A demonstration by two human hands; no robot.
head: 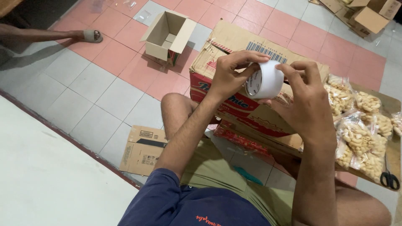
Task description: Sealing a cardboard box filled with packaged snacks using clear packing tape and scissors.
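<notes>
A white roll of tape is held up in front of me, above a large red and brown cardboard box. My left hand grips the roll's left side, its fingers curled over the top rim. My right hand holds the roll from the right, the thumb and forefinger pinching at its edge. Both hands hover over the box lid. I sit on the tiled floor with my knee next to the box.
A small open carton stands on the floor behind. A flattened carton lies at my left. Clear bags of pale snacks sit on a board at right, with black scissors. Another person's sandalled foot is top left.
</notes>
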